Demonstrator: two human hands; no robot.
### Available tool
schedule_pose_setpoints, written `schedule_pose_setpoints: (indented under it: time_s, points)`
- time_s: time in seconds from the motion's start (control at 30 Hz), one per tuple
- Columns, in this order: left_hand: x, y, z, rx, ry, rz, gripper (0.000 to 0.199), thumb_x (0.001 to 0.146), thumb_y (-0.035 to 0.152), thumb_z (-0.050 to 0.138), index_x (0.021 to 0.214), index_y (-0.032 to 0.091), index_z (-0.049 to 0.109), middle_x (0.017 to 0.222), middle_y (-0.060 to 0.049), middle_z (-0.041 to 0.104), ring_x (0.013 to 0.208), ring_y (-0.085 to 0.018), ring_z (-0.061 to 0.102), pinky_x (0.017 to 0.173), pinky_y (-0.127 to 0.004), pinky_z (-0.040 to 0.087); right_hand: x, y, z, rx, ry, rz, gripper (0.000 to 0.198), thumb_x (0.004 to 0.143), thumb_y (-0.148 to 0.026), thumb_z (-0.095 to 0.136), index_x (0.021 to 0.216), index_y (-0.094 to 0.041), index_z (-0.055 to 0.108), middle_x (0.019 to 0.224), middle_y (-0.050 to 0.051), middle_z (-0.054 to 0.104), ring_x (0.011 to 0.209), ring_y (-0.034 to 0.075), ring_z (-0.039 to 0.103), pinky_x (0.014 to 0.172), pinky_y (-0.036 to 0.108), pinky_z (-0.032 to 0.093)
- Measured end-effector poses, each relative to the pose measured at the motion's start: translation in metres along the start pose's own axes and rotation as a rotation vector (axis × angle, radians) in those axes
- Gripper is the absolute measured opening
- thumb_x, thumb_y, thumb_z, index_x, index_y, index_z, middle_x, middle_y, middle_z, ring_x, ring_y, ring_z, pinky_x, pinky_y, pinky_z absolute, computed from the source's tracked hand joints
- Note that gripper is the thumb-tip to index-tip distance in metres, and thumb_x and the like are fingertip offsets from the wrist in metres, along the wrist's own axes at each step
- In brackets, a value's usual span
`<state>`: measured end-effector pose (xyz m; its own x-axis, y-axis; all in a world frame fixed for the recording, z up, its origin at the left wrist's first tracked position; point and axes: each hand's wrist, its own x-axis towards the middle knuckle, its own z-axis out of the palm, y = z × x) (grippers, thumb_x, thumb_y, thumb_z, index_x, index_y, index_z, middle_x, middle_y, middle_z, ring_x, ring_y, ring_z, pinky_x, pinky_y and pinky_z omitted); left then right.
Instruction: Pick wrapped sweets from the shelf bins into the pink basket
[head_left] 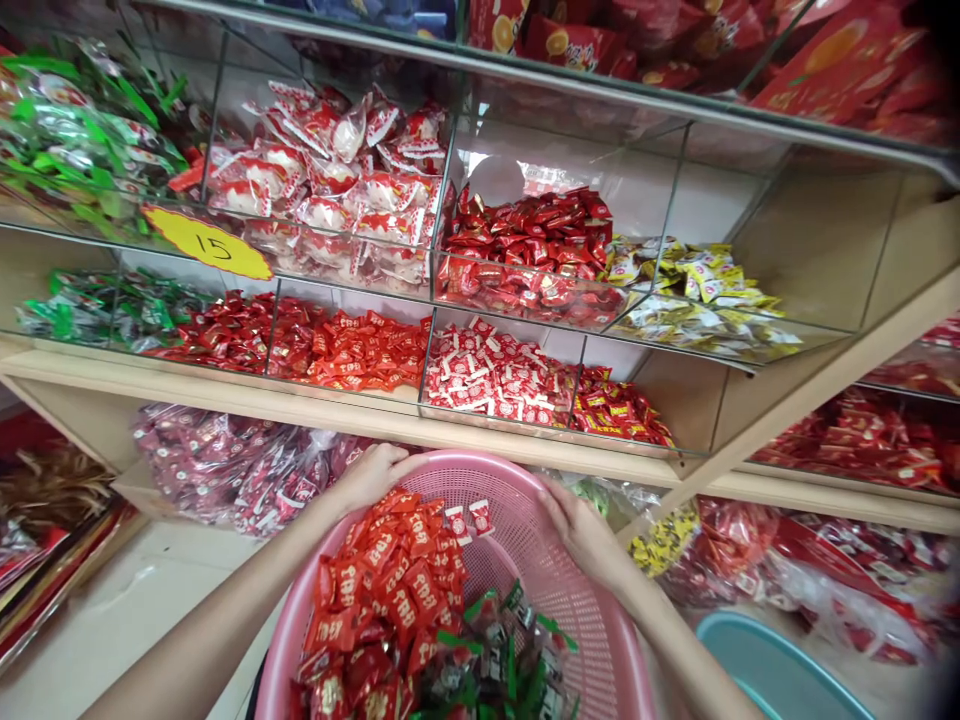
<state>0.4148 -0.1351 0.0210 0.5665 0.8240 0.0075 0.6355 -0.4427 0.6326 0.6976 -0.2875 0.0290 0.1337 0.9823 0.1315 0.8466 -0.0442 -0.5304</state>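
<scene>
Both hands grip the rim of a round pink plastic basket with perforated sides. My left hand is closed over its far left rim; my right hand wraps the right rim, thumb on the outside or top, partly hidden. Inside the basket, orange-red wrapped candies are heaped at the left. Green and dark wrapped candies fill the near right. Darker red candies lie nearest me, and two small red-and-white candies rest by the far wall.
Glass-fronted shelves of sorted candies rise ahead, with red-and-white candies just beyond the basket. A yellow price tag reads 15. Bagged candies sit under the wooden ledge. A teal basin stands at the lower right.
</scene>
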Motion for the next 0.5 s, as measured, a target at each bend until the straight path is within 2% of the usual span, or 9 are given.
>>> schedule_pose_setpoints:
  time_s: [0.07, 0.2, 0.33, 0.5]
  points:
    - [0.002, 0.0, -0.002, 0.021, -0.013, 0.005, 0.054, 0.081, 0.062, 0.035, 0.056, 0.015, 0.044, 0.055, 0.002, 0.034, 0.057, -0.011, 0.032, 0.056, -0.022, 0.024, 0.003, 0.009, 0.007, 0.086, -0.074, 0.04, 0.046, 0.093, -0.042, 0.03, 0.127, -0.023, 0.053, 0.119, 0.009, 0.063, 0.114, 0.024, 0.055, 0.096, 0.037, 0.04]
    - [0.006, -0.002, -0.007, 0.04, -0.099, -0.021, 0.058, 0.078, 0.067, 0.035, 0.052, 0.016, 0.036, 0.053, 0.003, 0.027, 0.054, -0.01, 0.025, 0.052, -0.023, 0.02, 0.007, 0.009, 0.015, 0.085, -0.064, 0.088, 0.048, 0.091, -0.045, 0.034, 0.125, -0.019, 0.056, 0.121, 0.011, 0.062, 0.118, 0.026, 0.052, 0.099, 0.04, 0.037]
    - [0.005, -0.008, -0.011, 0.012, -0.138, -0.044, 0.057, 0.076, 0.068, 0.037, 0.051, 0.017, 0.031, 0.053, 0.003, 0.022, 0.052, -0.009, 0.02, 0.051, -0.024, 0.019, 0.01, 0.005, 0.015, 0.117, -0.096, 0.06, 0.047, 0.091, -0.045, 0.034, 0.123, -0.02, 0.057, 0.122, 0.009, 0.062, 0.115, 0.026, 0.055, 0.098, 0.04, 0.038]
    - [-0.01, -0.017, -0.014, -0.094, -0.218, -0.052, 0.055, 0.077, 0.065, 0.042, 0.053, 0.018, 0.027, 0.054, 0.003, 0.019, 0.052, -0.008, 0.017, 0.05, -0.024, 0.015, 0.003, 0.003, 0.018, 0.163, -0.111, 0.045, 0.048, 0.09, -0.047, 0.036, 0.123, -0.019, 0.057, 0.125, 0.008, 0.06, 0.116, 0.025, 0.054, 0.1, 0.04, 0.037]
